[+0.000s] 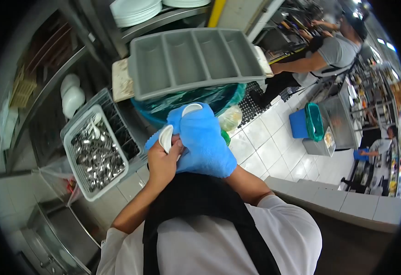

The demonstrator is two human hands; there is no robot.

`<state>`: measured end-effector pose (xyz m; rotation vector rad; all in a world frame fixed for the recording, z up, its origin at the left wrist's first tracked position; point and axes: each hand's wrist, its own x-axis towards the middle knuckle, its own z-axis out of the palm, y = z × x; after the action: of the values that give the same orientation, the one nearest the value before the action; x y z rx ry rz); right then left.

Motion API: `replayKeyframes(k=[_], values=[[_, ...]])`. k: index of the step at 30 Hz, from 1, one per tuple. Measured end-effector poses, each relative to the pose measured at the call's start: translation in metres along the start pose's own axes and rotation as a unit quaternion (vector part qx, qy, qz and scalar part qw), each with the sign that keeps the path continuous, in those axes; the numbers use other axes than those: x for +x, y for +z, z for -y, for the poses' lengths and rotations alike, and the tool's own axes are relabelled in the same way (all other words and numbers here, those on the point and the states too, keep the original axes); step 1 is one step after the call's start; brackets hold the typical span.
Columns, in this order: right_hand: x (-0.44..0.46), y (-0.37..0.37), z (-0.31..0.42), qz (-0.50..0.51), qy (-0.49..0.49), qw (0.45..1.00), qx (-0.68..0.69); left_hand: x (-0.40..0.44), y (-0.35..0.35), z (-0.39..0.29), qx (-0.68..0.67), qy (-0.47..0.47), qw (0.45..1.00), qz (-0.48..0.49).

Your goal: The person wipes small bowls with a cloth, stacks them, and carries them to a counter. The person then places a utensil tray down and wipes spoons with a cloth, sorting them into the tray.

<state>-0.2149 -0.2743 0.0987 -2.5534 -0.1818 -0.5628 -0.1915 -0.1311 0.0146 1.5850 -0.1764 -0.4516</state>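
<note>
My left hand (163, 160) is closed on a white soup spoon (165, 138), which stands up between thumb and fingers against the edge of a blue cloth (205, 142). The cloth is draped over my right hand, so its fingers are hidden; only the right forearm (248, 183) shows below. At the top of the cloth, another white spoon (192, 108) pokes out of the folds. Just beyond my hands, a grey cutlery tray (191, 87) with long compartments rests over a bin with a green liner (159, 110).
To the left, a white basket (122, 176) holds many metal spoons and forks. White bowls (73, 100) sit beside a rack; stacked plates (136, 11) stand on a shelf. A co-worker (340, 50) stands at the upper right. A blue bin (298, 123) stands on the tiled floor.
</note>
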Motion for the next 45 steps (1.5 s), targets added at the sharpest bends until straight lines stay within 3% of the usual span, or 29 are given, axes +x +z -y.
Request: replayKeyframes(k=[5, 8, 9, 11, 14, 15, 17, 19, 21, 25, 27, 31, 33, 35, 37, 41, 42, 45], values=[[-0.029, -0.010, -0.034, 0.093, 0.142, 0.970, -0.176, 0.016, 0.048, 0.008, 0.053, 0.071, 0.996, 0.021], [-0.036, -0.023, -0.051, 0.156, 0.207, 0.929, -0.263, 0.033, 0.073, 0.014, 0.010, 0.017, 0.999, 0.035], [-0.038, -0.038, -0.061, 0.068, 0.121, 0.978, -0.156, 0.037, 0.080, 0.012, -0.028, -0.008, 0.998, 0.047], [-0.041, -0.061, -0.083, -0.021, 0.029, 0.998, -0.043, 0.032, 0.091, 0.004, -0.060, -0.038, 0.996, 0.054], [-0.038, -0.087, -0.118, -0.006, 0.027, 0.988, -0.150, 0.026, 0.084, 0.001, -0.098, -0.199, 0.969, 0.111], [-0.038, -0.096, -0.129, 0.043, 0.089, 0.985, -0.144, 0.023, 0.078, 0.011, -0.097, -0.201, 0.969, 0.110], [-0.031, -0.101, -0.161, 0.093, 0.149, 0.975, -0.134, 0.022, 0.072, 0.032, -0.149, -0.244, 0.936, 0.206], [-0.029, -0.080, -0.214, 0.057, 0.219, 0.957, -0.180, 0.021, 0.071, 0.030, -0.154, -0.249, 0.930, 0.223], [-0.027, -0.066, -0.251, 0.042, 0.258, 0.947, -0.185, 0.022, 0.065, 0.026, -0.296, -0.242, 0.885, 0.266], [-0.034, -0.065, -0.246, 0.029, 0.232, 0.970, -0.069, 0.023, 0.060, 0.025, -0.332, -0.235, 0.872, 0.274], [-0.038, -0.065, -0.215, 0.018, 0.194, 0.981, -0.019, 0.022, 0.063, 0.009, -0.242, -0.208, 0.924, 0.212], [-0.041, -0.048, -0.146, 0.006, 0.122, 0.992, 0.011, 0.039, 0.066, 0.001, -0.251, -0.158, 0.938, 0.178], [-0.044, -0.028, -0.124, 0.016, 0.111, 0.994, 0.004, 0.048, 0.075, -0.004, -0.190, -0.155, 0.958, 0.150], [-0.047, -0.007, -0.116, 0.023, 0.117, 0.993, 0.006, 0.050, 0.081, 0.000, -0.133, -0.130, 0.974, 0.128], [-0.054, 0.003, -0.118, 0.029, 0.134, 0.990, 0.032, 0.051, 0.083, 0.009, -0.064, -0.041, 0.991, 0.106], [-0.064, 0.005, -0.121, 0.029, 0.163, 0.984, 0.067, 0.035, 0.080, 0.000, -0.037, 0.017, 0.984, 0.173], [-0.064, 0.007, -0.121, 0.028, 0.168, 0.983, 0.066, 0.032, 0.079, 0.004, 0.031, 0.013, 0.985, 0.166], [-0.052, 0.010, -0.118, 0.092, 0.186, 0.977, 0.040, 0.031, 0.079, 0.006, 0.022, 0.031, 0.992, 0.122]])
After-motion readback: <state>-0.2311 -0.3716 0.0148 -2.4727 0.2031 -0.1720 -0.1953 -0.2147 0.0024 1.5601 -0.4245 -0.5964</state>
